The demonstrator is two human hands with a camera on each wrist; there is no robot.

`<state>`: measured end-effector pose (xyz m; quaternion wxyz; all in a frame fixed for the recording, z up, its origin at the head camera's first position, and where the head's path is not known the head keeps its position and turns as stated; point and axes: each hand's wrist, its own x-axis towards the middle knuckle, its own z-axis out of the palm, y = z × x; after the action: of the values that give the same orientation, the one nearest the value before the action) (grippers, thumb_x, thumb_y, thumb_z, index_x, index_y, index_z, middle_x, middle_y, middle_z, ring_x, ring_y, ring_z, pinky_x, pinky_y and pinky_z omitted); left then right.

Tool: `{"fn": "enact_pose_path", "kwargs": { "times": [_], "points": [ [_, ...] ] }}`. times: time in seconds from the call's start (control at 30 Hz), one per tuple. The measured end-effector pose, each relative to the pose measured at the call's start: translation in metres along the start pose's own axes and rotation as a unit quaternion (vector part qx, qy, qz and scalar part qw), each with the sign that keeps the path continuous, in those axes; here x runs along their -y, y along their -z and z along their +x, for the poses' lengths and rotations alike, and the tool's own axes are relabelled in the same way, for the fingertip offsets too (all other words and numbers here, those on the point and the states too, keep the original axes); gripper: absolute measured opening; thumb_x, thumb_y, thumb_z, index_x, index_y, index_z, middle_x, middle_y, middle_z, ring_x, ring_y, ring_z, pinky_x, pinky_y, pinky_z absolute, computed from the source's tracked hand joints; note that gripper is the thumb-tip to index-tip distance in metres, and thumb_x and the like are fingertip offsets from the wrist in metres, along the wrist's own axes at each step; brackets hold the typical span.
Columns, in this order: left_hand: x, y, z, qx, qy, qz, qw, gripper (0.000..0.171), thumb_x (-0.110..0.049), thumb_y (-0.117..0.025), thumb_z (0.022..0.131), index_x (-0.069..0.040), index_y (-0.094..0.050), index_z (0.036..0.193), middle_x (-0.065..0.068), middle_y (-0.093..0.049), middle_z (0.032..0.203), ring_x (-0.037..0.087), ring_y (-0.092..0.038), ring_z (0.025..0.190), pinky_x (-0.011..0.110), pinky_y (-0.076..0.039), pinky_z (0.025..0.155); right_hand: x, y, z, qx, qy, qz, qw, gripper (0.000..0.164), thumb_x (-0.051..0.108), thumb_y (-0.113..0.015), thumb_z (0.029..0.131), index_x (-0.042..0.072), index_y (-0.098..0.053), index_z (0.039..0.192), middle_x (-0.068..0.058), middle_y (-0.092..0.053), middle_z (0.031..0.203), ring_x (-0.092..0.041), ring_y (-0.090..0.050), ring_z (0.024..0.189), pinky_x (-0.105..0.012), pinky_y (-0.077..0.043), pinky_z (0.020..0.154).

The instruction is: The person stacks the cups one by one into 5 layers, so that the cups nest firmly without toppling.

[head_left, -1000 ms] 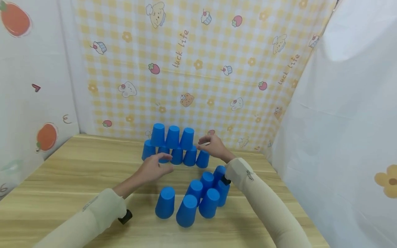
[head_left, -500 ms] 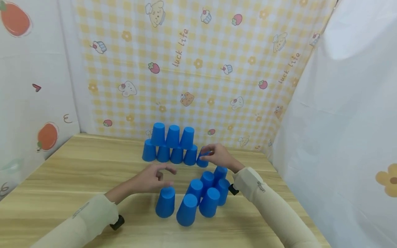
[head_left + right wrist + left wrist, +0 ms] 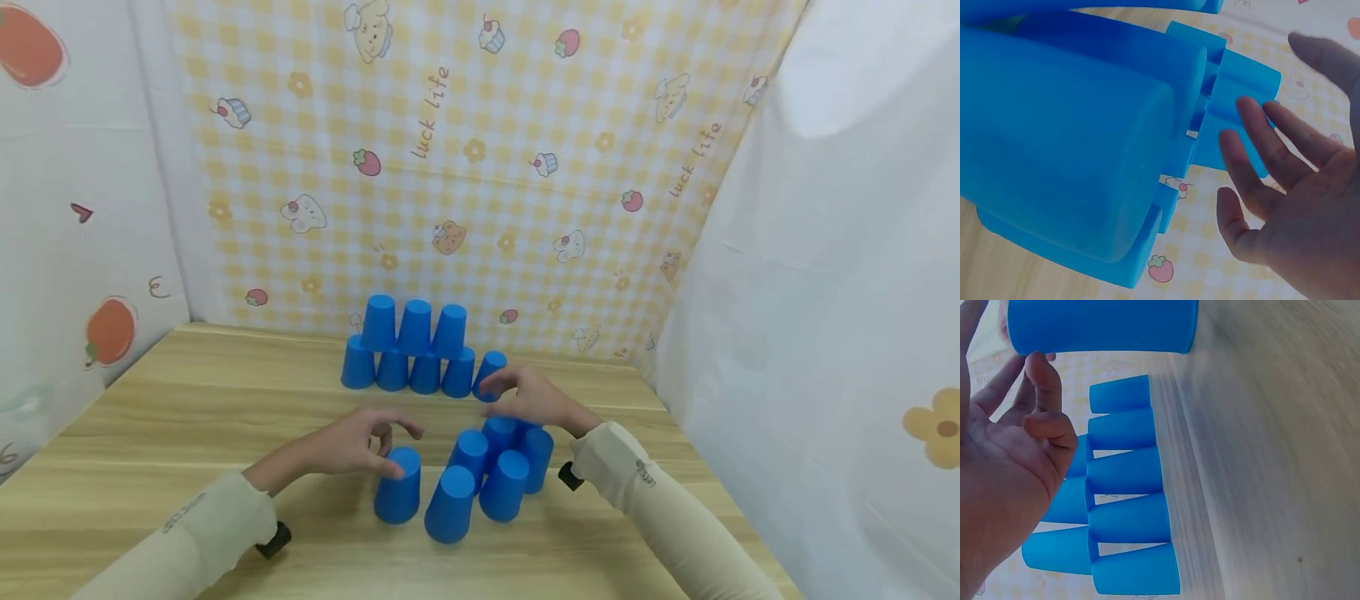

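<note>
Wood tabletop (image 3: 187,400) running wide to your left, back edge (image 3: 262,332) behind the two-tier cup stack (image 3: 415,329), left hand (image 3: 345,442) loose-fingered by the near-left cup (image 3: 397,497), right hand (image 3: 536,396) kinda relaxed over the cup cluster (image 3: 504,492)

Blue cups (image 3: 1072,144) are seen beside the loosely spread right hand (image 3: 1307,203); a yellow-checked cloth (image 3: 1200,250) is shown behind.
</note>
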<state>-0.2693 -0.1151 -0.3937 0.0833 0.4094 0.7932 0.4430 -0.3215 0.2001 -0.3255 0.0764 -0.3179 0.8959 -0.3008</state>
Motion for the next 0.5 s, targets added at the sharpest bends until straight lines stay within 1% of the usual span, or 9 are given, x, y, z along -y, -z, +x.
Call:
{"fn": "enact_pose_path", "kwargs": {
  "times": [0.07, 0.1, 0.17, 0.23, 0.3, 0.37, 0.5],
  "points": [
    [0.001, 0.001, -0.002, 0.01, 0.004, 0.004, 0.9999, 0.051, -0.028, -0.078, 0.087, -0.011, -0.059, 0.132, 0.015, -0.062, 0.128, 0.013, -0.06, 0.073, 0.033, -0.054, 0.067, 0.0, -0.002, -0.001, 0.019, 0.0, -0.001, 1.0, 0.042, 0.034, -0.073, 0.09, 0.01, -0.067, 0.124, -0.005, -0.069, 0.12, -0.026, -0.062, 0.114, -0.048, -0.051, 0.096],
    [0.002, 0.001, -0.002, 0.015, 0.011, 0.006, 0.9998, 0.052, -0.029, -0.079, 0.086, -0.013, -0.059, 0.131, 0.013, -0.062, 0.128, 0.013, -0.06, 0.075, 0.033, -0.054, 0.068, 0.001, -0.002, -0.001, 0.029, 0.001, -0.001, 1.0, 0.043, 0.034, -0.073, 0.09, 0.01, -0.067, 0.124, -0.005, -0.068, 0.121, -0.026, -0.062, 0.116, -0.05, -0.05, 0.097],
    [0.003, 0.001, -0.003, 0.023, 0.023, 0.014, 0.9994, 0.052, -0.032, -0.079, 0.085, -0.014, -0.06, 0.131, 0.009, -0.063, 0.126, 0.014, -0.06, 0.079, 0.032, -0.054, 0.07, 0.001, -0.004, -0.001, 0.047, 0.002, 0.001, 0.999, 0.043, 0.034, -0.074, 0.089, 0.012, -0.067, 0.125, -0.002, -0.068, 0.122, -0.027, -0.061, 0.118, -0.052, -0.048, 0.099],
    [0.003, 0.001, -0.004, 0.027, 0.031, 0.021, 0.9989, 0.052, -0.033, -0.079, 0.085, -0.013, -0.061, 0.13, 0.004, -0.064, 0.121, 0.015, -0.06, 0.083, 0.031, -0.053, 0.071, 0.001, -0.006, -0.002, 0.061, 0.007, 0.003, 0.998, 0.041, 0.032, -0.075, 0.088, 0.013, -0.067, 0.124, 0.0, -0.069, 0.122, -0.029, -0.06, 0.12, -0.053, -0.048, 0.1],
    [0.004, 0.0, -0.004, 0.027, 0.033, 0.029, 0.9987, 0.05, -0.033, -0.079, 0.086, -0.011, -0.062, 0.128, -0.001, -0.065, 0.115, 0.016, -0.06, 0.084, 0.03, -0.053, 0.071, 0.001, -0.008, -0.002, 0.077, 0.011, 0.007, 0.997, 0.042, 0.031, -0.075, 0.088, 0.013, -0.067, 0.125, 0.0, -0.068, 0.123, -0.031, -0.06, 0.121, -0.052, -0.048, 0.1],
    [0.004, 0.0, -0.004, 0.024, 0.036, 0.038, 0.9983, 0.049, -0.034, -0.078, 0.087, -0.011, -0.063, 0.128, -0.004, -0.065, 0.111, 0.015, -0.06, 0.085, 0.029, -0.053, 0.071, 0.0, -0.01, -0.002, 0.091, 0.008, 0.006, 0.996, 0.044, 0.032, -0.076, 0.088, 0.013, -0.066, 0.126, 0.002, -0.068, 0.123, -0.028, -0.059, 0.122, -0.049, -0.048, 0.1],
    [0.004, -0.001, -0.002, 0.009, 0.052, 0.054, 0.9971, 0.048, -0.036, -0.077, 0.087, -0.013, -0.064, 0.126, -0.002, -0.065, 0.105, 0.016, -0.059, 0.085, 0.029, -0.053, 0.07, 0.0, -0.014, -0.003, 0.106, 0.001, 0.002, 0.994, 0.048, 0.032, -0.077, 0.087, 0.01, -0.065, 0.128, 0.004, -0.067, 0.124, -0.024, -0.058, 0.122, -0.046, -0.048, 0.101]
  ]
}}
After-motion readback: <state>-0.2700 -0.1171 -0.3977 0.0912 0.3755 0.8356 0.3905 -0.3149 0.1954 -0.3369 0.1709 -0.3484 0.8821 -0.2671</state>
